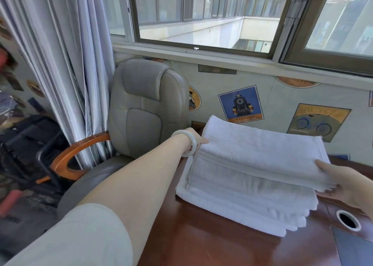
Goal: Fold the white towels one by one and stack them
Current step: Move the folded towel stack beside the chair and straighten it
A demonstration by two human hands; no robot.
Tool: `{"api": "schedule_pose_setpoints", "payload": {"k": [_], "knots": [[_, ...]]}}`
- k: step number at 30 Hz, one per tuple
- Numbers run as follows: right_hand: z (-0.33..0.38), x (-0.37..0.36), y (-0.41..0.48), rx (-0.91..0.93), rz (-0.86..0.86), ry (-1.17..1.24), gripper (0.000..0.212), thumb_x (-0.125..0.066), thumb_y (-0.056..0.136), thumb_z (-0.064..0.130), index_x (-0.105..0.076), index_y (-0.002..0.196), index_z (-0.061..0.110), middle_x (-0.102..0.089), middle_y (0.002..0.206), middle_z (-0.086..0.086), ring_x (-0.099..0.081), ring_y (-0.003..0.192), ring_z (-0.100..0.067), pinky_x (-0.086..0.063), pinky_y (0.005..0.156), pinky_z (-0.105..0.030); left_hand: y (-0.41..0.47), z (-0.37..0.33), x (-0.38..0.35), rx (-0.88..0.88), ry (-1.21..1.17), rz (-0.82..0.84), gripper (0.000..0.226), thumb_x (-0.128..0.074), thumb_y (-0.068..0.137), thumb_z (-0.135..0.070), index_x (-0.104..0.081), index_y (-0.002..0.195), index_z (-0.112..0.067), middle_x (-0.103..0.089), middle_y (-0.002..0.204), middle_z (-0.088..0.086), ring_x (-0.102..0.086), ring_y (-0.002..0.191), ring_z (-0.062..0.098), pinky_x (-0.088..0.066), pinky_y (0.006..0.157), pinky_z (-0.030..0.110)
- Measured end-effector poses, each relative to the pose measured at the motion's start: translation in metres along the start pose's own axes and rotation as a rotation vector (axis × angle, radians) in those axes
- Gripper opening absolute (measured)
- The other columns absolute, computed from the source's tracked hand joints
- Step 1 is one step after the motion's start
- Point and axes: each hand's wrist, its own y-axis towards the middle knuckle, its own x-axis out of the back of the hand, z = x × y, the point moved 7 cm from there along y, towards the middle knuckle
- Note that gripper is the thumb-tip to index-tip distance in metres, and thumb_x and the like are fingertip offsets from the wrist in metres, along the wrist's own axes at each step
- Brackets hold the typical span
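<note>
The left hand pinches one end of a folded white towel and the right hand grips the other, thumb on top. The towel sits over the stack of folded towels on the wooden desk. Several towels look already stacked, and no unfolded ones show.

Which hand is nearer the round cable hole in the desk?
Right. The right hand holds one end of the top towel right beside the cable hole; the left hand holds the opposite end, across the stack.
</note>
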Motion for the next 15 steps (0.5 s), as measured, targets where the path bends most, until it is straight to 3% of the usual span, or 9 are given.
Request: {"api": "schedule_pose_setpoints", "payload": {"k": [2, 5, 8, 11, 15], "knots": [[0.000, 0.004, 0.002, 0.008, -0.007, 0.002, 0.049, -0.070, 0.090, 0.033, -0.054, 0.123, 0.001, -0.063, 0.106, -0.019, -0.061, 0.085, -0.033, -0.051, 0.065, -0.043, -0.002, -0.002, 0.003, 0.005, 0.000, 0.019, 0.042, -0.071, 0.087, -0.042, -0.061, 0.108, -0.008, -0.066, 0.112, 0.014, -0.065, 0.097, 0.025, -0.055, 0.094, 0.038], [0.004, 0.005, 0.002, 0.005, -0.010, 0.031, 0.048, -0.074, 0.086, 0.035, -0.058, 0.121, 0.005, -0.064, 0.111, -0.016, -0.059, 0.089, -0.028, -0.049, 0.070, -0.038, -0.004, -0.001, 0.002, 0.048, -0.052, 0.098, 0.042, -0.074, 0.085, -0.040, -0.058, 0.108, -0.009, -0.065, 0.103, 0.012, -0.065, 0.096, 0.025, -0.058, 0.088, 0.038], [0.009, 0.001, -0.005, -0.082, 0.072, 0.119, 0.033, -0.075, 0.085, 0.034, -0.061, 0.105, 0.012, -0.065, 0.084, -0.008, -0.059, 0.075, -0.022, -0.046, 0.061, -0.034, -0.005, -0.004, -0.001, 0.061, -0.039, 0.117, 0.044, -0.076, 0.085, -0.031, -0.055, 0.115, -0.006, -0.060, 0.094, 0.010, -0.062, 0.083, 0.022, -0.059, 0.071, 0.030], [0.012, -0.003, -0.009, -0.097, 0.145, 0.175, 0.025, -0.075, 0.085, 0.032, -0.065, 0.096, 0.011, -0.073, 0.071, -0.008, -0.065, 0.076, -0.024, -0.050, 0.063, -0.038, -0.005, -0.014, 0.002, 0.044, 0.030, 0.076, 0.047, -0.076, 0.085, -0.028, -0.056, 0.119, -0.002, -0.057, 0.090, 0.011, -0.056, 0.073, 0.020, -0.055, 0.070, 0.028], [0.014, -0.006, -0.009, -0.084, 0.136, 0.182, 0.029, -0.074, 0.086, 0.033, -0.063, 0.103, 0.012, -0.069, 0.088, -0.009, -0.063, 0.077, -0.022, -0.051, 0.067, -0.036, -0.011, -0.006, -0.005, 0.159, -0.050, 0.152, 0.043, -0.074, 0.087, -0.023, -0.051, 0.118, -0.003, -0.059, 0.099, 0.015, -0.062, 0.086, 0.029, -0.058, 0.067, 0.038]]}}
